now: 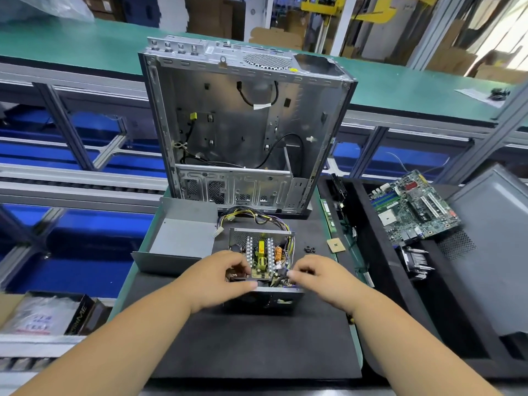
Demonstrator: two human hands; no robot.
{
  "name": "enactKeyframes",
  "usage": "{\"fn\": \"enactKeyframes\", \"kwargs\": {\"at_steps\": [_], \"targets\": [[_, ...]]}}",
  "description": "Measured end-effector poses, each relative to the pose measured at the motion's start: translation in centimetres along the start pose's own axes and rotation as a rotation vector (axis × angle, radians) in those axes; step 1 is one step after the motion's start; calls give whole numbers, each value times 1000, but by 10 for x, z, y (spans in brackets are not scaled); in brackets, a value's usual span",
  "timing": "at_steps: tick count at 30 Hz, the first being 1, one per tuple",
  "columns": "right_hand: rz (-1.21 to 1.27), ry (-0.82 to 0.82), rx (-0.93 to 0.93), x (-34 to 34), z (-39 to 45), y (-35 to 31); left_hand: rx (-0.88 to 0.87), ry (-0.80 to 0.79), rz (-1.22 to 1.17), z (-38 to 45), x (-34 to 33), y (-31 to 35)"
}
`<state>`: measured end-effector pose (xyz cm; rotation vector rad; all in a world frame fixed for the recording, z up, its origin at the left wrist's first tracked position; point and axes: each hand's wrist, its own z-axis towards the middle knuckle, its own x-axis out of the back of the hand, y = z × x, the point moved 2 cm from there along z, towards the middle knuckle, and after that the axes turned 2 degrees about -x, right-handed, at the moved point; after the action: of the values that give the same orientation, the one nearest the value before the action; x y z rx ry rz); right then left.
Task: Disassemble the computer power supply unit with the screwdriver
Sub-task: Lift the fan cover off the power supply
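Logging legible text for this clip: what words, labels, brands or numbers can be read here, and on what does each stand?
"...ME": only the tail of white lettering on the black box at lower left; the rest is cut off.
Plastic bag beside it: blue and red print, too blurred to read.
Motherboard: markings too small.
White tag on the case cable: nothing legible.
Power supply unit: no readable label.
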<state>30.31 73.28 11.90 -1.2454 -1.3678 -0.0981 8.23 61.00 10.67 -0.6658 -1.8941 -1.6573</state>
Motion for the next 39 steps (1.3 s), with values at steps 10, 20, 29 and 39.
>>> {"fn": "enactKeyframes", "kwargs": {"at_steps": [10, 20, 29, 39], "targets": [[9, 44, -28, -23, 8, -27, 171, 84, 7, 5, -4, -11], [-106, 50, 58, -24, 19, -33, 221, 159, 64, 4, -11, -2], [146, 156, 116, -12, 22, -30, 133, 291, -126, 3, 5, 18], [711, 176, 56, -2, 21, 3, 165, 275, -442, 8, -18, 29]]}}
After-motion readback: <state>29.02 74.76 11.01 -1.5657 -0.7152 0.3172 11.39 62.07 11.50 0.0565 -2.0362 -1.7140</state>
